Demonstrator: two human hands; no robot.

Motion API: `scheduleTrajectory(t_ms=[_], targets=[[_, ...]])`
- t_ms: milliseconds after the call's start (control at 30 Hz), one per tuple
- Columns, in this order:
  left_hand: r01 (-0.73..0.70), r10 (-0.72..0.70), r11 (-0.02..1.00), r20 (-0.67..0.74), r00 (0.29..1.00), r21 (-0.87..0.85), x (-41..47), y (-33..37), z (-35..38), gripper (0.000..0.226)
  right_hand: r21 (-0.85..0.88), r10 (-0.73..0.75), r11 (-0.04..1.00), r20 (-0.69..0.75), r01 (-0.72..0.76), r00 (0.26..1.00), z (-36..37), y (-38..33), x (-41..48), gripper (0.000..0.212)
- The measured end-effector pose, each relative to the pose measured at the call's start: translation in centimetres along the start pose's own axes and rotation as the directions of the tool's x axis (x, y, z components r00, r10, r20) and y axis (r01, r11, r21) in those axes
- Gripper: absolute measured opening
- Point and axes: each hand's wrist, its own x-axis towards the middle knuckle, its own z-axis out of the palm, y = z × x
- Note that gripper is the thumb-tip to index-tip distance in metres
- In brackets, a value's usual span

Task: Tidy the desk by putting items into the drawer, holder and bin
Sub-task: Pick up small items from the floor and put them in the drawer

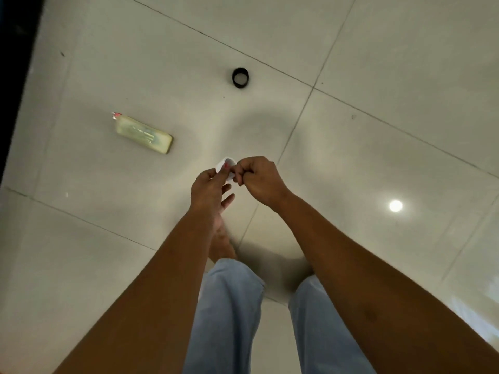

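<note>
Hands meeting at frame centre, above the tiled floor (pixel 378 63); person is standing and looking straight down.

- L hand (pixel 209 187) is pinching a small white round item (pixel 229 160) between thumb and forefinger; the remaining fingers (pixel 228 198) are hanging loosely spread below it.
- R hand (pixel 259 179) is curling tight, knuckles up, its fingertips pinching the right edge of the same item. Item is being held in the air between both hands, mostly covered by them; its exact kind cannot be told.
- Black ring (pixel 240 78) is lying on the floor well beyond the hands, near a tile joint.
- Flat yellow-green case (pixel 144 134) is lying on the floor to the left, well apart from the ring, long side running diagonally; a small red-and-white bit (pixel 116 116) is sticking out at its far end.
- Pale blue trouser legs (pixel 229 319) are showing below the forearms, w/ one bare foot (pixel 221 244) resting on the tile under the L wrist.
- Round light glare (pixel 395 205) is reflecting off the floor to the right.
- Dark strip (pixel 13 63) is running along the left edge; detail too dim to tell.
</note>
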Motion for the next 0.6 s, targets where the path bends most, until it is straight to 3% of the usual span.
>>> scheduleTrajectory(t_ms=[67,133,167,233,267,367,467,533,600], targets=[[-0.001,0.001,1.0,-0.007,1.0,-0.028,0.6,1.4,-1.0,0.021,0.074,-0.004,0.997,0.013,0.003,1.0,0.2,-1.2,1.6,0.039],[-0.043,0.037,0.995,-0.065,0.997,-0.091,1.8,2.7,-1.5,0.014,0.158,-0.001,0.987,-0.126,0.021,0.992,0.3,-1.9,3.8,0.038],[-0.072,0.058,0.988,-0.097,0.994,-0.138,2.4,3.4,-1.9,0.015,0.118,-0.013,0.992,-0.227,0.041,0.974,0.4,-2.0,5.2,0.037],[-0.125,0.099,0.97,-0.132,0.986,-0.209,3.7,4.9,-2.5,0.015,-0.164,-0.1,0.985,-0.323,0.049,0.941,0.1,-2.3,8.7,0.035],[-0.147,0.12,0.965,-0.129,0.984,-0.217,4.1,5.4,-2.7,0.013,-0.374,-0.146,0.927,-0.28,0.032,0.949,-0.3,-2.1,10.5,0.035],[-0.194,0.182,0.962,-0.08,0.98,-0.194,5.7,7.2,-4.2,0.004,-0.8,-0.061,0.6,-0.024,0.017,0.998,-0.7,-1.7,16.3,0.045],[-0.205,0.197,0.958,-0.063,0.978,-0.201,7.4,8.5,-6.2,0.01,-0.911,-0.007,0.411,-0.044,-0.037,0.999,0.0,-1.9,19.8,0.049],[-0.178,0.168,0.959,-0.064,0.984,-0.222,8.2,8.8,-7.4,0.012,-0.923,0.002,0.382,-0.047,-0.044,0.999,0.9,-2.0,20.9,0.053],[-0.139,0.124,0.961,-0.076,0.989,-0.238,8.6,8.3,-8.5,0.015,-0.904,-0.003,0.425,-0.054,-0.048,0.999,1.3,-2.2,21.5,0.049]])
